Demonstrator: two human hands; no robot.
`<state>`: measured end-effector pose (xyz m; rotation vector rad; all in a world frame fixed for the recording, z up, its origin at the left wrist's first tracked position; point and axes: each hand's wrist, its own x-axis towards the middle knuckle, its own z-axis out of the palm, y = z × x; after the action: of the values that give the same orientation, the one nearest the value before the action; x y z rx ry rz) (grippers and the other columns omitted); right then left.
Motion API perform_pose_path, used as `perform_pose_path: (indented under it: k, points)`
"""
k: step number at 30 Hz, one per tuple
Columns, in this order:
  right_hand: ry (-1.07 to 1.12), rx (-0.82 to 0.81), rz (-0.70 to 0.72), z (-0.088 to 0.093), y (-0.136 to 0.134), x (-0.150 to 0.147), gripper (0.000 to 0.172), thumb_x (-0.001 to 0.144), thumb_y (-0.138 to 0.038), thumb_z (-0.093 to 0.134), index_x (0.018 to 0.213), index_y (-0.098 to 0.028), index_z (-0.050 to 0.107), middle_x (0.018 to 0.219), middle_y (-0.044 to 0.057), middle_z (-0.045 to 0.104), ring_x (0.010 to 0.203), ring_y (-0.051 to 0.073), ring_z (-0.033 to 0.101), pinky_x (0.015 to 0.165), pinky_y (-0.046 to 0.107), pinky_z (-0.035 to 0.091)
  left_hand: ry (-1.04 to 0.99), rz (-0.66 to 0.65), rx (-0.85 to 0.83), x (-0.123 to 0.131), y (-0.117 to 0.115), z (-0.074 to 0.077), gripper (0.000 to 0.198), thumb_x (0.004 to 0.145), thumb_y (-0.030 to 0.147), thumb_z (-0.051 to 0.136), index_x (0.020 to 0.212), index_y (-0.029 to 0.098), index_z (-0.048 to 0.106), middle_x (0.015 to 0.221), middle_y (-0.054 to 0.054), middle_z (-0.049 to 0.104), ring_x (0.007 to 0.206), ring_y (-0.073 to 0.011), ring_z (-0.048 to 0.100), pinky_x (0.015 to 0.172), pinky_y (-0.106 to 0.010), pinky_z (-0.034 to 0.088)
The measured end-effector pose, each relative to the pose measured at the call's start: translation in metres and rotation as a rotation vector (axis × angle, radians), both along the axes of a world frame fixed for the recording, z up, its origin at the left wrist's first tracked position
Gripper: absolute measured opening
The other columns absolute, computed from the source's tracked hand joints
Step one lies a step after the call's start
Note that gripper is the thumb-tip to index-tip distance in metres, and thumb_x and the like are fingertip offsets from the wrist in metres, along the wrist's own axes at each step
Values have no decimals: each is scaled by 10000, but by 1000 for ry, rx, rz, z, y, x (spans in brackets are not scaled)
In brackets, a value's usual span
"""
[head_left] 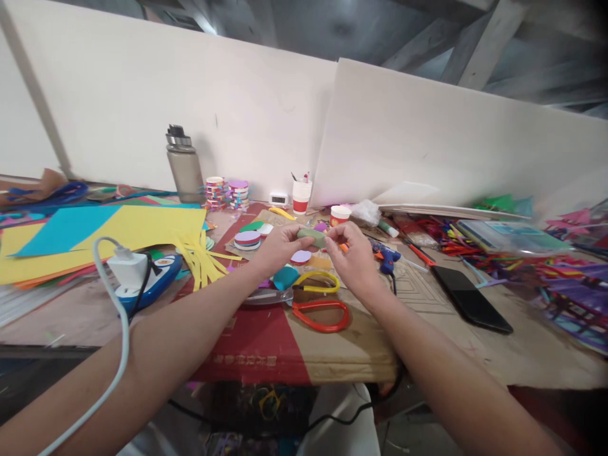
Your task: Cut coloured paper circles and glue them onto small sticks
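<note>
Above the middle of the table, my left hand (284,246) and my right hand (352,254) pinch a small pale-green piece (312,238) between them, one at each end. It looks thin and rounded, perhaps a disc seen at a slant; its exact kind is unclear. Below my hands lie large scissors (320,315) with one red and one yellow handle. A teal round piece (285,277) rests by their blades, and a lilac disc (301,256) lies just under my fingers. To the left sits a stack of coloured discs (247,239).
Yellow strips (199,259) and coloured sheets (156,228) cover the left, near a blue power strip (164,278). A blue glue gun (389,258) and a black phone (468,297) lie right. Behind stand a bottle (184,168) and paper cups (302,197). A white cable (124,335) crosses my left arm.
</note>
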<state>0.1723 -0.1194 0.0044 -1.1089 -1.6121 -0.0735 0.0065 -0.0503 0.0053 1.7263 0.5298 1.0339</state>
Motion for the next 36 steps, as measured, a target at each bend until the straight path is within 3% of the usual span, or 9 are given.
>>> perform_pose_path:
  k: [4, 8, 13, 19, 22, 26, 29, 33, 36]
  points:
    - [8, -11, 17, -1, 1, 0, 157, 836, -267, 640, 966, -210, 573, 957, 72, 628, 845, 206, 578, 755, 367, 483, 39, 7, 28, -1, 2, -2, 394, 723, 513, 762, 815, 135, 698, 813, -58, 729, 775, -178, 677, 716, -285, 549]
    - [-20, -19, 15, -1, 1, 1, 73, 867, -275, 610, 862, -217, 567, 876, 58, 633, 825, 206, 580, 758, 368, 471, 92, 33, 66, 0, 0, -3, 312, 753, 441, 731, 837, 142, 704, 820, -46, 721, 773, -170, 683, 708, -277, 553]
    - [-23, -8, -17, -1, 1, 2, 111, 874, -266, 608, 787, -221, 555, 815, 39, 628, 791, 202, 572, 746, 364, 452, 138, 39, 83, 1, -3, -1, 260, 779, 387, 698, 853, 139, 716, 810, -57, 730, 778, -175, 684, 709, -278, 551]
    - [26, 22, -26, 2, -3, 1, 130, 956, -310, 513, 877, -227, 573, 855, 46, 626, 806, 197, 564, 728, 348, 453, 83, 41, 22, 0, 0, -2, 328, 747, 438, 740, 872, 136, 715, 858, -67, 740, 805, -185, 690, 731, -295, 556]
    - [-20, 15, -11, 2, -3, 1, 85, 914, -293, 581, 863, -226, 579, 862, 46, 623, 809, 197, 562, 730, 348, 457, 64, 20, -10, 0, 0, -2, 387, 723, 487, 765, 870, 133, 710, 849, -69, 737, 811, -190, 689, 723, -293, 554]
    - [-44, 9, -23, 0, -1, 3, 166, 874, -243, 624, 728, -229, 545, 751, 18, 598, 738, 189, 548, 702, 345, 440, 44, -18, -32, 1, -3, -1, 407, 692, 502, 794, 835, 132, 698, 827, -57, 720, 785, -181, 689, 719, -288, 552]
    - [-26, 20, -14, 0, 1, 4, 156, 872, -241, 640, 737, -226, 563, 763, 17, 608, 741, 190, 554, 701, 345, 441, 53, -28, -35, 0, -4, 0, 393, 706, 491, 783, 843, 132, 697, 826, -55, 719, 791, -185, 690, 711, -288, 551]
    - [-62, 50, -1, 1, 0, 2, 78, 843, -230, 691, 829, -227, 614, 889, 47, 652, 862, 216, 577, 769, 370, 460, 98, 18, 96, 0, -4, 1, 266, 778, 394, 721, 858, 141, 722, 846, -53, 729, 799, -172, 684, 718, -269, 539]
    - [-102, 77, -12, 2, -2, 0, 170, 868, -255, 676, 721, -239, 591, 780, 31, 634, 831, 222, 569, 773, 379, 457, 148, 65, 217, 1, -5, 1, 184, 798, 335, 692, 840, 162, 735, 806, -33, 724, 765, -156, 676, 715, -255, 527]
